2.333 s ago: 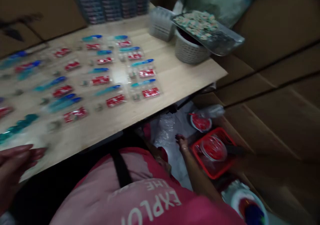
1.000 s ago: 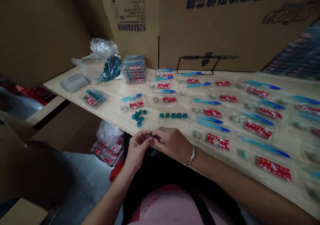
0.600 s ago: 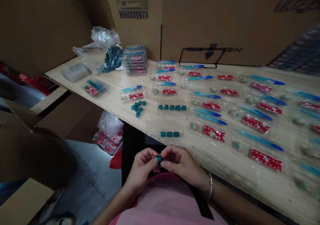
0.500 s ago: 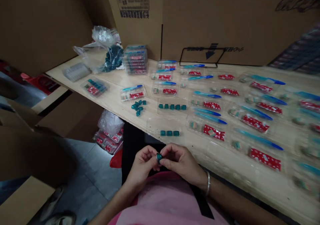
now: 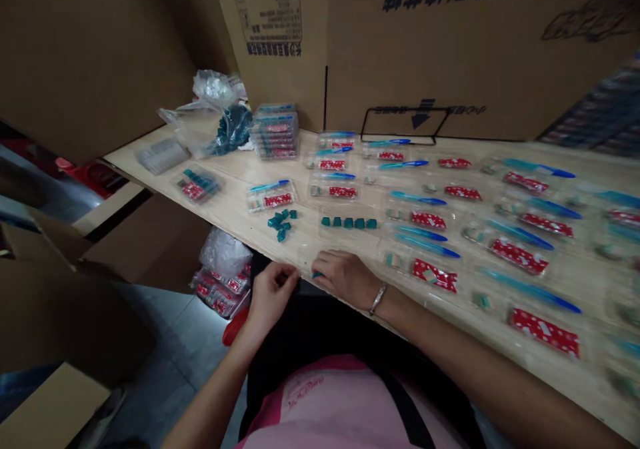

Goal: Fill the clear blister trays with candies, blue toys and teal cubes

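Observation:
My right hand lies low over the near table edge, fingers curled down on a small teal block that peeks out at the fingertips. Under and beyond it is a clear plastic tray, mostly covered by the hand. My left hand is just left of it at the edge, thumb and fingers pinched together; what they hold, if anything, cannot be made out. Behind the hands, a row of teal blocks stands in another clear tray. A loose pile of teal blocks lies to its left.
Clear packs with blue pens and red dotted packets spread across the right. At the back stand stacked packs and a bag of teal pieces. Cardboard boxes wall off the far side.
My hands have parted and moved up from my lap to the table edge. My right hand now covers the near tray with its teal blocks. The view has shifted slightly.

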`<state>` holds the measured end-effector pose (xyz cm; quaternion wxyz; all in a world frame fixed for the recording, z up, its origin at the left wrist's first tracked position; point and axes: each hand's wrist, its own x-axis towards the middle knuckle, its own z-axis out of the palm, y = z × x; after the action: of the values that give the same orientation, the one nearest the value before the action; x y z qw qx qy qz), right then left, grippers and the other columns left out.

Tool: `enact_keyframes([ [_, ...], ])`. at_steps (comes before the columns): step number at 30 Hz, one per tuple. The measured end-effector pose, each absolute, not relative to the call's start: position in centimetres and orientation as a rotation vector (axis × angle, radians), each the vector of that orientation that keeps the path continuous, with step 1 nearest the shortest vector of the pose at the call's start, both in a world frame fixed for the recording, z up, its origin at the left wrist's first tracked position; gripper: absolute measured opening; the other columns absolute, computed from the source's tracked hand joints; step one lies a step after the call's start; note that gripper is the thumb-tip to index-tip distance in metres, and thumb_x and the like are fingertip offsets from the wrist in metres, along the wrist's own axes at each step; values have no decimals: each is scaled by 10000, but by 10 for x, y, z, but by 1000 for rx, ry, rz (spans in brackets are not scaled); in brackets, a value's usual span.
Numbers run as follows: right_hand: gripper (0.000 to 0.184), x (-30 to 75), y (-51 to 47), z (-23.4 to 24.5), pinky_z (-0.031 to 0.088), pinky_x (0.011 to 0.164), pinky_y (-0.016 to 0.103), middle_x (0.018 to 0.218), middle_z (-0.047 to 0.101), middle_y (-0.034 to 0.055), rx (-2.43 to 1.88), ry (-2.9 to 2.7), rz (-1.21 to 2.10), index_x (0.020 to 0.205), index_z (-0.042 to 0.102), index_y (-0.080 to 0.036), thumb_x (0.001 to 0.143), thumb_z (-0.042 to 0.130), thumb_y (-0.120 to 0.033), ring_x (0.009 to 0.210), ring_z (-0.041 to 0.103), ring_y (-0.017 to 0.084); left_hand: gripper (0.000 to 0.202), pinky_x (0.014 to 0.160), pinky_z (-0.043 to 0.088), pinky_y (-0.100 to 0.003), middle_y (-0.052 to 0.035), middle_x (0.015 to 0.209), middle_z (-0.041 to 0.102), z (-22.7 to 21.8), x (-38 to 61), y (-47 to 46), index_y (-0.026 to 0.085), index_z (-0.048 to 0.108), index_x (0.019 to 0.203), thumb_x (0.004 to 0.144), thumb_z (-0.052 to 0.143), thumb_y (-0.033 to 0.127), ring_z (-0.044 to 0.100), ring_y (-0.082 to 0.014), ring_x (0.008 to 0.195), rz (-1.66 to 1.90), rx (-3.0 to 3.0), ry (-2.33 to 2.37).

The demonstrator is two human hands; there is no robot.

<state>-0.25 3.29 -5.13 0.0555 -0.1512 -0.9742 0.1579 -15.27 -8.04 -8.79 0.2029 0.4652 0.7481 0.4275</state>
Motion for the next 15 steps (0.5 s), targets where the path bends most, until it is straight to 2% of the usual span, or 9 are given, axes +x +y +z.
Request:
enact_keyframes([
  [4,77,-2,32,-51,400,721,270,855,618,42,-488,-2927,550,833,598,-161,783,655,-172,812,567,172,214,746,447,-353,-84,819,613,-76,-181,-41,149,669,851,747,561,302,578,-228,776,1012,1358,2610],
  [8,191,2,37,-58,437,740,289,905,614,52,-484,-2781,697,919,576,-155,763,674,-203,838,575,183,179,792,429,-393,-109,797,611,-74,-193,-18,141,676,781,678,587,257,567,-288,859,778,1326,2709],
  [11,147,1,38,-60,458,774,313,920,605,60,-465,-2625,730,936,569,-161,796,614,-167,872,570,189,146,710,441,-343,-65,723,608,-72,-185,-26,146,660,748,642,597,224,574,-228,740,1028,1176,2510],
  [15,198,-4,31,-52,467,821,306,990,598,78,-335,-2399,794,988,557,-166,820,507,-75,937,565,174,175,607,437,-250,-21,674,636,-55,-159,-57,135,656,733,598,683,243,557,-129,602,1361,809,1757],
])
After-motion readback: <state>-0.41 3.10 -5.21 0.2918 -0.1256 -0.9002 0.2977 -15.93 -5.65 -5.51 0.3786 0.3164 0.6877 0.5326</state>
